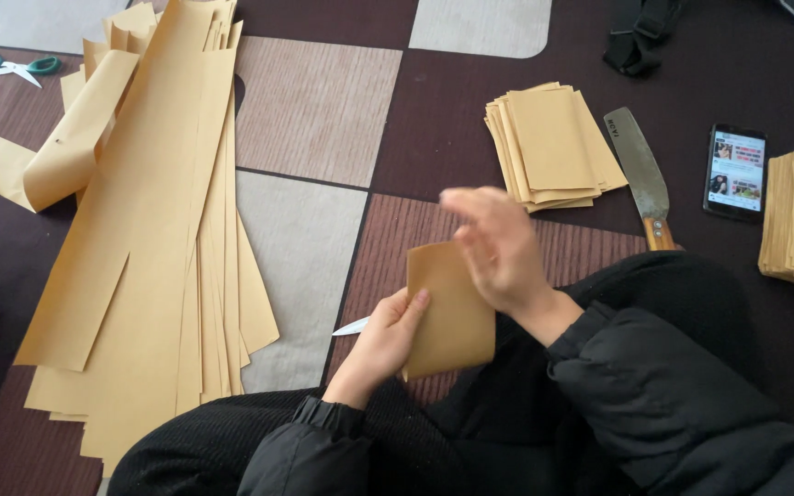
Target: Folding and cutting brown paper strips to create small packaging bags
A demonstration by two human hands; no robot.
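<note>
The left hand point(383, 340) pinches a folded brown sheet point(448, 308) upright over the lap, steadying it, while the right hand point(493, 243), fingers spread and blurred, hovers above it, holding nothing.

1. The person wears a black puffy jacket with long, smooth, slightly shiny sleeves.
2. The sleeve ends are soft and snug at the wrists.
3. The trousers are black with thin ribbed lines.
4. The left hand point(380, 342) and right hand point(498, 248) are bare.
</note>
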